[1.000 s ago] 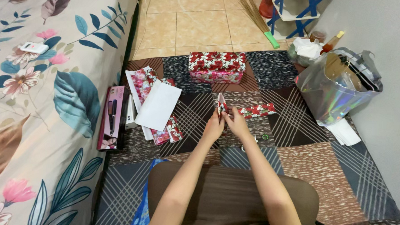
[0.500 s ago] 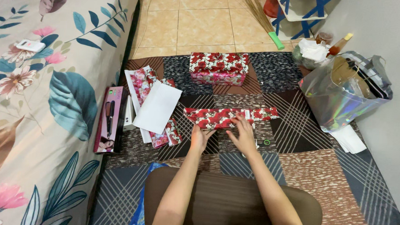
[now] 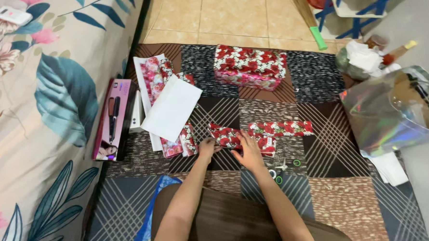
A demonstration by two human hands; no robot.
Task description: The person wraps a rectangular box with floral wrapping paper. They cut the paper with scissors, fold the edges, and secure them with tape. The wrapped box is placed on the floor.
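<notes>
A folded strip of red rose-print wrapping paper (image 3: 259,133) lies flat on the patterned mat (image 3: 346,198) in front of me. My left hand (image 3: 206,147) pinches its near left end. My right hand (image 3: 248,152) presses flat on the strip's front edge, fingers spread. A box wrapped in the same rose paper (image 3: 249,67) sits farther back on the mat, apart from both hands. Small scissors with green handles (image 3: 281,170) lie just right of my right wrist.
Sheets of floral paper under a white sheet (image 3: 171,109) lie to the left, beside a pink box (image 3: 112,118) and a bed with a leaf-print cover (image 3: 37,103). An iridescent bag (image 3: 393,114) stands at the right. Tiled floor lies beyond the mat.
The paper was held upright between both hands, then laid down flat on the mat. Both hands have come down with it and now press along its near edge.
</notes>
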